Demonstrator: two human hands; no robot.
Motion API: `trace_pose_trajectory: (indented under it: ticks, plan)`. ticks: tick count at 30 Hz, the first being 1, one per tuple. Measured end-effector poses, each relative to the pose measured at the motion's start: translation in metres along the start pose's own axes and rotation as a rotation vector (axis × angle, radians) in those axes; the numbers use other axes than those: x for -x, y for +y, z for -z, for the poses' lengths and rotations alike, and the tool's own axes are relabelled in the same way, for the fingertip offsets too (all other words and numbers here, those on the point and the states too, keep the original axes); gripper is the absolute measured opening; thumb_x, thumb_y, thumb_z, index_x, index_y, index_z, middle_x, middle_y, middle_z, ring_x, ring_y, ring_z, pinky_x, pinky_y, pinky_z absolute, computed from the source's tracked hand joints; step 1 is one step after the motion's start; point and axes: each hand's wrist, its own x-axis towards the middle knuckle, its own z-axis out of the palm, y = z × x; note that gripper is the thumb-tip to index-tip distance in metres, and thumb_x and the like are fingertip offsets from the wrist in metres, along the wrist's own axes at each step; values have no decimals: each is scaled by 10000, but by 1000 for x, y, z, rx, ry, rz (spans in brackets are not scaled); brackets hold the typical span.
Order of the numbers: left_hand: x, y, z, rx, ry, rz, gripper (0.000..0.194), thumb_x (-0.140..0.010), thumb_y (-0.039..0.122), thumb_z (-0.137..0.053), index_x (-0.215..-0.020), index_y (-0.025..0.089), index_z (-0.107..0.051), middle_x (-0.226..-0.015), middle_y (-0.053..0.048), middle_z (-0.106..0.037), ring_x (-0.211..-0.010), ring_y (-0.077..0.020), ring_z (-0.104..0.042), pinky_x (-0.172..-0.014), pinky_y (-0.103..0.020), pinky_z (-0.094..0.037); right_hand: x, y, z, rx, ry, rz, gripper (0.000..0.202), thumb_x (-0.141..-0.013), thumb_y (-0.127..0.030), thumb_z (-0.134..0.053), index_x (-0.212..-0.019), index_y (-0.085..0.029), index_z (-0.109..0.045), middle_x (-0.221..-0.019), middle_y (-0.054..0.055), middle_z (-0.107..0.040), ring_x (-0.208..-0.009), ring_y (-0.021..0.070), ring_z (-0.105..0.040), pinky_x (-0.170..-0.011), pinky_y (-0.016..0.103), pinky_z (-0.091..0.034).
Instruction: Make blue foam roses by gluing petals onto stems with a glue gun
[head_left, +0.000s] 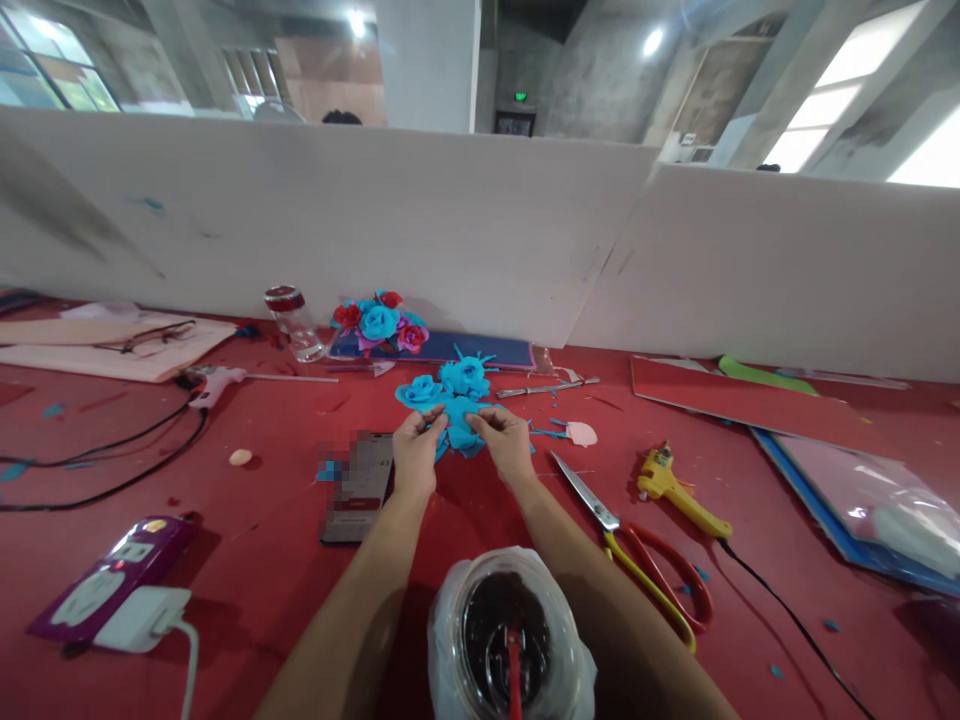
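My L fingers point(433, 421) & R fingers point(485, 424) are pinched narrow on opp. sides of a blue petal piece point(460, 410), held btwn them over the bench point(247, 570). Blue flowers point(466, 376) just beyond; phone point(358, 495) nr my L, scissors point(607, 518) off R.

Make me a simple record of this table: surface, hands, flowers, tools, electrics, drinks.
Surface: red tabletop
Left hand: left hand, pinching a blue petal piece
Right hand: right hand, pinching the same piece
Flowers: blue flowers just beyond the hands; multicolored bouquet farther back
Tools: scissors, yellow glue gun, pink glue gun
Electrics: smartphone; purple power strip with white charger
Drinks: cup with red straw; clear lidded bottle
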Motion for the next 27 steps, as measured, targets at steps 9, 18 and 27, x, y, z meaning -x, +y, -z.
trace_pose_trajectory:
  ticks: [9, 18, 27]
  plan:
    - [2, 3, -3, 37, -26, 34, 335, -496, 302, -839, -757, 128, -723, -627, 6, -636, -522, -64, -473, -491, -203, -333, -4, 6, 3, -27, -21, -14, 264, -680, -426, -731, -666, -179, -639, -565, -30, -565, -552, 116, -488, -560, 251, -405]
    - [0, 0, -1, 53, 7, 84, 331, -517, 335, -816, -717, 111, -675, -437, 105, -330, -405, -16, -221, -423, -201, -144, -4, 6, 4, -76, -2, -37, 192, -715, -380, -662, -732, -189, -670, -610, -14, -603, -578, 132, -528, -565, 256, -402]
    - [1, 3, -4, 19, -1, 107, 375, -504, 314, -790, -791, 88, -706, -423, 109, -332, -406, -22, -230, -428, -209, -139, -4, 5, 5, -87, 2, -45, 233, -692, -415, -695, -709, -184, -664, -571, -19, -584, -549, 128, -510, -543, 258, -400]
